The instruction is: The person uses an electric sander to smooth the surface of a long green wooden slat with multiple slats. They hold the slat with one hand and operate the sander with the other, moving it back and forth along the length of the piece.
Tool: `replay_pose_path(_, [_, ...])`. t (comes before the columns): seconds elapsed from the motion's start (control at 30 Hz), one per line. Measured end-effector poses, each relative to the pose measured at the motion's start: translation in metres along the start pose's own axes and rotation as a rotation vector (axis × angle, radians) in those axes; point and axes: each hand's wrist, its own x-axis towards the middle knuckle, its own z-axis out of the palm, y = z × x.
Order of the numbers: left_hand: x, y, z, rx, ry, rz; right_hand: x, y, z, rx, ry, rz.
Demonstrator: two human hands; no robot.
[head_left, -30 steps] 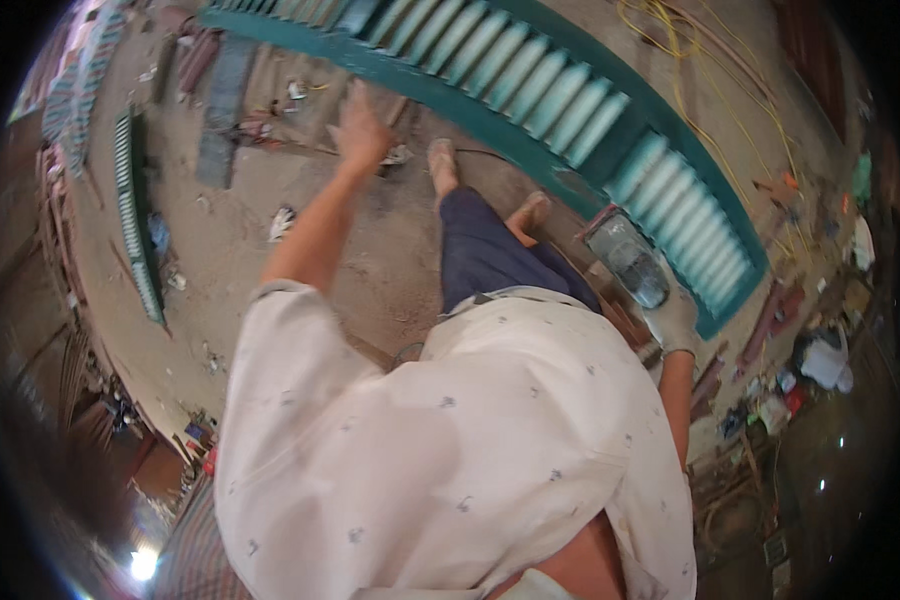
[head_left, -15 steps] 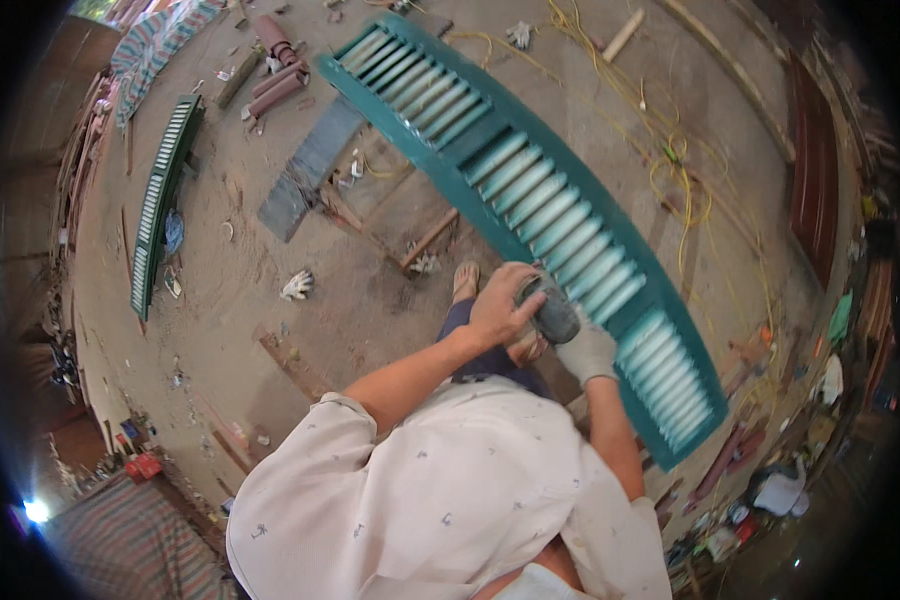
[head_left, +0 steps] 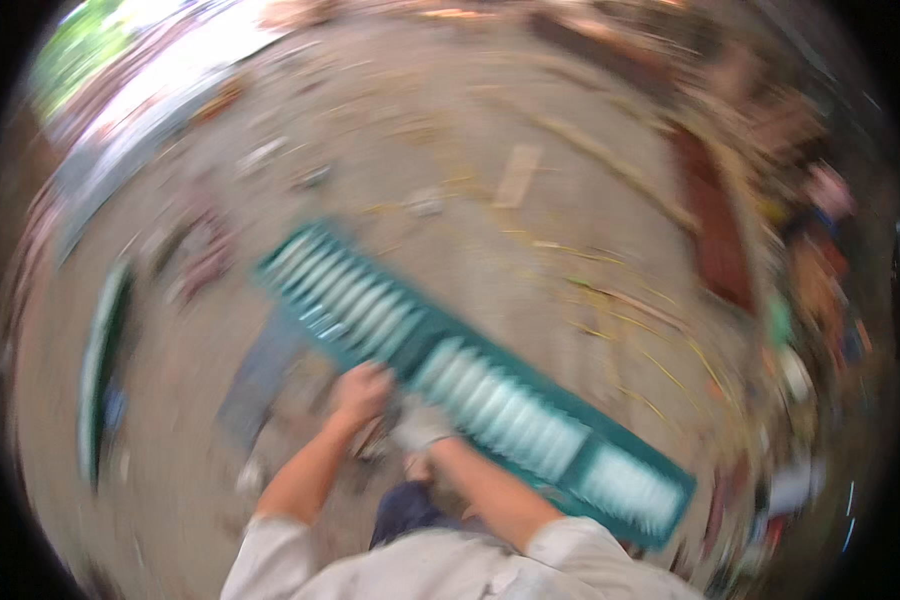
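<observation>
A long dark green slatted panel [head_left: 498,348], like a louvered shutter, lies diagonally in front of me, its pale slats in three sections. My bare left hand [head_left: 363,390] is at the panel's near edge, beside the join between the left and middle sections. It looks curled, but blur hides its fingers. Just right of it, by the same edge, is my right hand [head_left: 422,426] in a pale glove; its fingers are smeared too. Whether either hand touches the panel or holds anything, I cannot tell.
Another green slatted panel [head_left: 102,370] stands at the far left. A grey board [head_left: 260,385] lies beyond my left arm. Yellow cord [head_left: 660,372], a wood piece [head_left: 518,176] and a dark red panel [head_left: 710,220] lie to the right. Debris litters the ground.
The view has swung and blurred. Both hands now appear farther left along the panel, near its left join. The dark rounded object between them no longer shows.
</observation>
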Motion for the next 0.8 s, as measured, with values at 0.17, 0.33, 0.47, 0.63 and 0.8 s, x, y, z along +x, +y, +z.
replay_pose_path(0.17, [-0.003,-0.085,0.023,-0.3,0.007,0.019,0.008,0.002,0.049,-0.093,0.258,-0.133])
replay_pose_path(0.33, [-0.04,-0.023,0.071,0.109,-0.383,0.109,-0.074,0.08,0.031,0.055,0.153,0.003])
replay_pose_path(0.47, [-0.091,0.079,0.077,0.181,-0.437,0.404,-0.132,0.124,0.024,0.025,0.207,0.096])
replay_pose_path(0.63, [-0.106,0.094,0.127,0.187,-0.705,0.837,-0.188,0.189,0.044,0.053,0.327,0.178])
replay_pose_path(0.8, [-0.144,0.14,0.211,0.505,-0.992,0.842,-0.255,0.278,0.011,-0.223,0.51,0.339])
